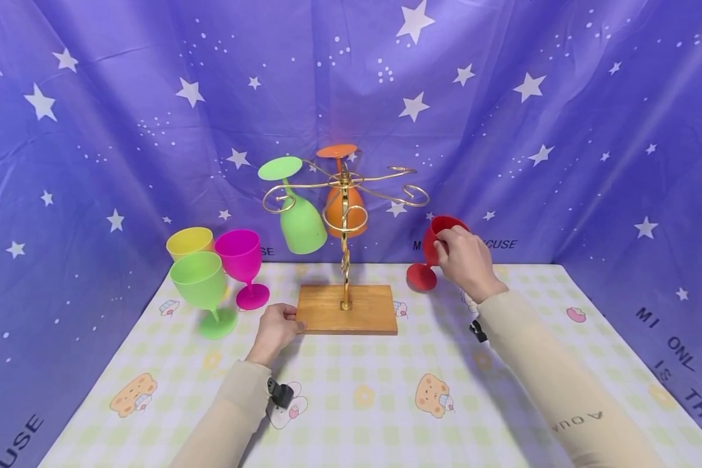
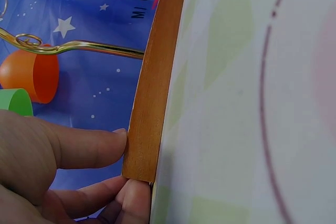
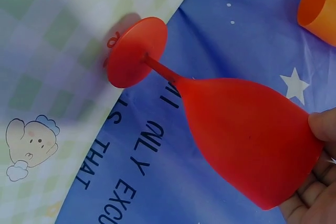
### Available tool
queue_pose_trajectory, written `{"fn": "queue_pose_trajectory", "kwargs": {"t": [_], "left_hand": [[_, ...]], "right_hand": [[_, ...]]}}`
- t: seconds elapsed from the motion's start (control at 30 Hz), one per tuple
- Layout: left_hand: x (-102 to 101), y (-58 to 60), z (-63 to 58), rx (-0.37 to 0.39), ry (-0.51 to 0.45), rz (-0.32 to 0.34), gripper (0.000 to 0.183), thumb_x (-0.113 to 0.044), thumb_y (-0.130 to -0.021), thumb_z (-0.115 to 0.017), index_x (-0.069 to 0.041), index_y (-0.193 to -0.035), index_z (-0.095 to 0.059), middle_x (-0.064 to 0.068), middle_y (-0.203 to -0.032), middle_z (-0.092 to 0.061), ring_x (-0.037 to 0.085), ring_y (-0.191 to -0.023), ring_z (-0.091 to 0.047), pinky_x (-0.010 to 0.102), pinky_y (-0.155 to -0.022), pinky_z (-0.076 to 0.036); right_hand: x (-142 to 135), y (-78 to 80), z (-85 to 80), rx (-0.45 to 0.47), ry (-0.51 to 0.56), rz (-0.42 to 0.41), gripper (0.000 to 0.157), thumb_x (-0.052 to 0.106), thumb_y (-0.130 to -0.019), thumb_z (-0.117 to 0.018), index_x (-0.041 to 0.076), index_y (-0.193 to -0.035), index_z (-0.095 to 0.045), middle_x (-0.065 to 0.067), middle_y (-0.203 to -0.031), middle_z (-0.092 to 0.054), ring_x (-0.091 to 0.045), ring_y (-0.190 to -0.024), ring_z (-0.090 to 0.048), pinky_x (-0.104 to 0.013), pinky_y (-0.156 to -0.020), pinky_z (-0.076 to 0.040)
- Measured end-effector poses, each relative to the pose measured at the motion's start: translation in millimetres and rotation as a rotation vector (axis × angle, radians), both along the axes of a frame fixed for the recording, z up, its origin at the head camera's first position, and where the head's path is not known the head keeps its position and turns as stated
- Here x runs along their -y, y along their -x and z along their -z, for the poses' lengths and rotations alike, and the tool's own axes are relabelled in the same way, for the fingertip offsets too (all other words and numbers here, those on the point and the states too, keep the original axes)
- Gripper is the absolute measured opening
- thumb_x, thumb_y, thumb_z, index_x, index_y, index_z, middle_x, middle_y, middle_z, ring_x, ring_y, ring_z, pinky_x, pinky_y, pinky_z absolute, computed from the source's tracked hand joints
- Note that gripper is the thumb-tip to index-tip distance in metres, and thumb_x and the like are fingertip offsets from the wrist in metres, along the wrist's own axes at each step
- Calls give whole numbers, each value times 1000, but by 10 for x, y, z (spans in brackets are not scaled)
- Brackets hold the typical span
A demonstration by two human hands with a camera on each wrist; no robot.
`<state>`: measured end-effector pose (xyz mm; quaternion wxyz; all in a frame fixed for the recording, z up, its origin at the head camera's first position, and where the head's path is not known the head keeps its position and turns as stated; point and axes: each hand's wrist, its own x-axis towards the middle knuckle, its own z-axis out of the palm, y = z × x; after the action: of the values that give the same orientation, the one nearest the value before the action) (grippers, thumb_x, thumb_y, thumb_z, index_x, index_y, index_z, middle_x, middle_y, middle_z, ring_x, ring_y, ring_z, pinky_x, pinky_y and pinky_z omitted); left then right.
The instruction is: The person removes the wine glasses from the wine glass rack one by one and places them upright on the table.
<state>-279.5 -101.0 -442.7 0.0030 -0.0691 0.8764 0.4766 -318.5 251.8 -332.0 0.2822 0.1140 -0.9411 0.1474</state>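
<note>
At the right, my right hand (image 1: 465, 257) grips a red goblet (image 1: 426, 250) near its rim, and the goblet leans with its foot lower left. In the right wrist view the thumb lies on the red goblet's bowl (image 3: 247, 135) with fingers behind it. My left hand (image 1: 277, 331) pinches the left front corner of the wooden base (image 1: 322, 318) of a gold wire goblet rack (image 1: 345, 253); the left wrist view shows the thumb on the base's top (image 2: 149, 108), fingers at its end. A green goblet (image 1: 303, 224) and an orange goblet (image 1: 333, 208) hang upside down from the rack.
Left of the rack stand a yellow goblet (image 1: 188, 242), a magenta goblet (image 1: 240, 253) and another green goblet (image 1: 199, 279), close together. The checked tablecloth (image 1: 363, 416) ends at a blue star-patterned curtain (image 1: 351, 78) behind and at both sides.
</note>
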Motion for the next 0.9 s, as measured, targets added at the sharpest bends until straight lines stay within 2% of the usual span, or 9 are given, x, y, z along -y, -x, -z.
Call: {"fn": "queue_pose_trajectory", "kwargs": {"t": [0.33,0.63,0.9], "left_hand": [[5,1,6,1,-7,0,33,-3,-76,-73,7,-106,-64,12,-90,-64,22,-80,-59,35,-72,-50],[7,9,12,-3,-3,-3,33,-3,-76,-73,7,-106,-64,11,-89,-64,22,-79,-59,34,-71,-49],[7,13,10,-7,0,-5,32,-3,-76,-74,6,-105,-64,11,-88,-63,21,-79,-58,34,-71,-49]], "right_hand": [[49,63,34,-2,-70,-20,16,9,-89,-59,0,-98,-68,-14,-91,-63,-35,-91,-60,-50,-84,-44],[82,94,52,17,-76,-2,15,11,-89,-61,2,-97,-69,-13,-89,-62,-34,-85,-60,-48,-78,-45],[100,125,62,28,-77,2,17,10,-88,-61,1,-100,-70,-15,-92,-63,-35,-89,-60,-49,-82,-45]]}}
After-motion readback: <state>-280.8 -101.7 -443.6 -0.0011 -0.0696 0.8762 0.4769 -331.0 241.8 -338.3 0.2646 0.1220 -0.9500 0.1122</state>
